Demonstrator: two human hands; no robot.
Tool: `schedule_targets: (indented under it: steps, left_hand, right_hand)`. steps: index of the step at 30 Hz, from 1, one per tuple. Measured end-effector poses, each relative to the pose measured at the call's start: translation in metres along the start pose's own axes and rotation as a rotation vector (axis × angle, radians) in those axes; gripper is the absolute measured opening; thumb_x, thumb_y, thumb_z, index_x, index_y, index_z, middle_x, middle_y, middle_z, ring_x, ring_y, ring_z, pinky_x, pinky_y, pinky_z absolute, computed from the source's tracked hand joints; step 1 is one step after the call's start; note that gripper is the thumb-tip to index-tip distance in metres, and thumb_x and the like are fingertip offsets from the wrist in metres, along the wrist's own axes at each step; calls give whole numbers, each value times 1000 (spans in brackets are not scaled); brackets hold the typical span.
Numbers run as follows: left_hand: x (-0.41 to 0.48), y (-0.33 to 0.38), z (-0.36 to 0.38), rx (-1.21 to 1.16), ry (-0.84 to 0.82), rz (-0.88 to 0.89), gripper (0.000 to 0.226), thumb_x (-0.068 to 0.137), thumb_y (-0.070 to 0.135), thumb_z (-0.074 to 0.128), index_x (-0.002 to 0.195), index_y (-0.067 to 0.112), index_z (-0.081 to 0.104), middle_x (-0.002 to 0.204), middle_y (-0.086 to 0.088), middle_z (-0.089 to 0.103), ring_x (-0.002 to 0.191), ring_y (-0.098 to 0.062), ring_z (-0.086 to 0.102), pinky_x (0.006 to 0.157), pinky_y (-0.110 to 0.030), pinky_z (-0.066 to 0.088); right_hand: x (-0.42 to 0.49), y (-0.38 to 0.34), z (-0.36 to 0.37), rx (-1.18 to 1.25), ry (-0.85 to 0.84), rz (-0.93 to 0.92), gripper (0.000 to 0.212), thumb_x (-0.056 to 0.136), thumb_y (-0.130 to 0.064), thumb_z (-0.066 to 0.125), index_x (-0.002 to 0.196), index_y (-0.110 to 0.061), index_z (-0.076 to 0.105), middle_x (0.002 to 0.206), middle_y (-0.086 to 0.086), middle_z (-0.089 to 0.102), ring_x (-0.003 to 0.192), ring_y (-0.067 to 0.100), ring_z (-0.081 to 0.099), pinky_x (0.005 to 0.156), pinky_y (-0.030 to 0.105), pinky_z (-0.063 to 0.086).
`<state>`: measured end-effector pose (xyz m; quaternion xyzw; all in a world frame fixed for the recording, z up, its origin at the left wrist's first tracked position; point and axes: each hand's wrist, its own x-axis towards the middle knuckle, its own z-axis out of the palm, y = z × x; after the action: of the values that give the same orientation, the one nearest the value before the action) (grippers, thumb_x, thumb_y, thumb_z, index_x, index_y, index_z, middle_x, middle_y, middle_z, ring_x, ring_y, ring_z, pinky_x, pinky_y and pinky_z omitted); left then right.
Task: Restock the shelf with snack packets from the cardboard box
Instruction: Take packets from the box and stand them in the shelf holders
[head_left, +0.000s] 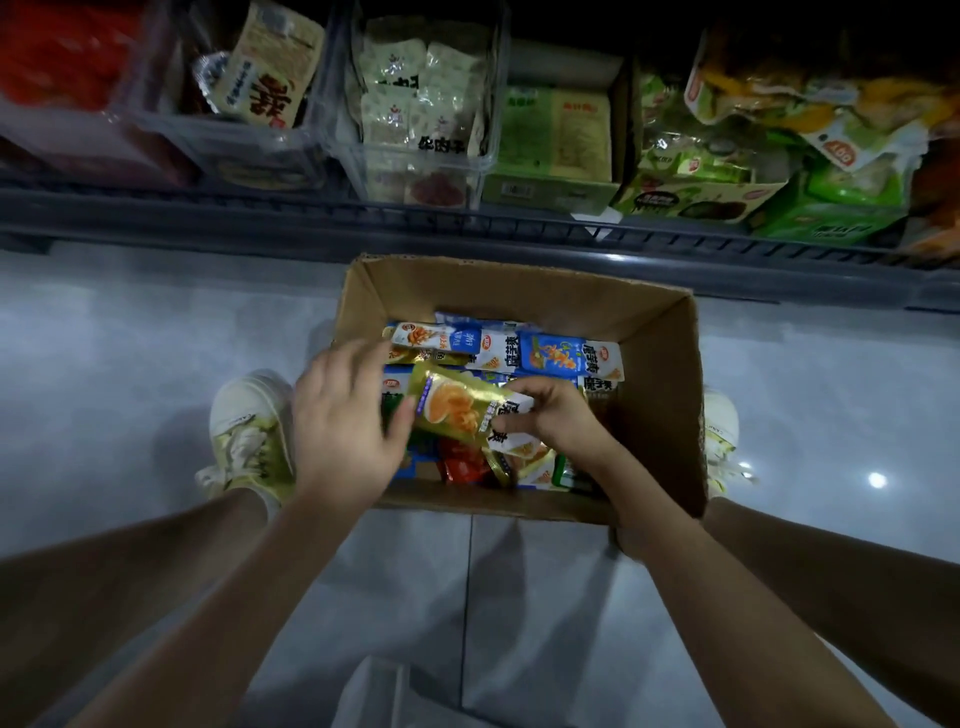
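Above the box, right grip pinches gold packet, loose left grip seemingly touching.

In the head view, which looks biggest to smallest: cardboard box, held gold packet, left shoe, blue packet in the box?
1. cardboard box
2. left shoe and gold packet, about alike; the packet is nearer the camera, so unranked
3. blue packet
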<state>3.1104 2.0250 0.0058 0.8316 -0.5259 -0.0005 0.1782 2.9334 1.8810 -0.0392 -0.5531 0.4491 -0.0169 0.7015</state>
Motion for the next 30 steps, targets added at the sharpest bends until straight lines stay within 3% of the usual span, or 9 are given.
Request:
schedule_targets:
  steps: [2,4,7,10,14,17,21,25,30]
  left_hand:
    - [15,16,-10,3,-169,219,52,86,47,52,123,11,60,117,-9,63,107,-29,57,89,-40,43]
    - [24,32,-15,-18,-400,272,48,87,53,52,119,19,64,107,-3,69,99,-25,63,77,-32,43]
    - [23,40,-11,-170,-530,78,32,89,47,58,111,27,66,97,5,70,87,-15,62,64,-26,39]
    - [15,39,-5,-424,-510,-134,26,87,39,64,106,22,68,94,8,69,85,-9,63,64,-23,45]
    - [8,46,14,-500,-614,-231,27,88,34,65,108,16,67,100,6,66,89,-7,59,65,-6,37]
    - [11,44,29,-552,-688,-290,26,90,28,62,111,14,65,104,4,64,95,-6,55,71,-11,40]
    - [20,30,53,-500,-642,-335,21,89,19,63,109,13,65,100,4,63,98,-13,59,77,-21,45]
    - [32,18,92,-295,-557,-270,32,90,20,63,120,11,61,117,-5,64,108,-20,59,87,-30,45]
    - [37,14,146,-111,-697,-75,58,84,29,69,136,14,48,134,-9,53,123,-28,47,101,-39,38]
  right_hand:
    - [-18,-16,-1,-44,-110,-41,25,72,4,77,94,-7,72,94,16,72,83,36,68,81,47,56]
    - [-32,-27,-4,-67,-158,-74,27,72,6,75,95,-7,71,96,14,72,82,28,68,82,43,55]
    - [-46,-30,-11,-34,-51,-95,41,72,5,76,102,-20,65,107,4,66,71,11,66,74,33,58]
    - [-49,-11,-16,290,104,0,50,69,-1,77,113,-17,59,111,14,65,88,24,69,81,45,57]
    - [-50,12,-10,416,126,84,30,80,-1,68,110,-4,63,101,15,70,87,27,67,74,36,57]
    - [-48,16,-20,410,247,95,23,85,3,63,107,-3,64,92,10,70,78,20,67,64,30,56]
    - [-36,15,-44,376,347,119,19,84,9,62,89,-9,64,79,6,68,61,10,66,52,21,52]
    - [-19,19,-61,252,410,116,22,83,11,61,82,-11,60,80,9,64,68,17,63,56,24,54]
    - [-10,34,-63,344,370,233,21,83,11,61,86,-10,62,82,8,66,69,18,63,58,23,55]
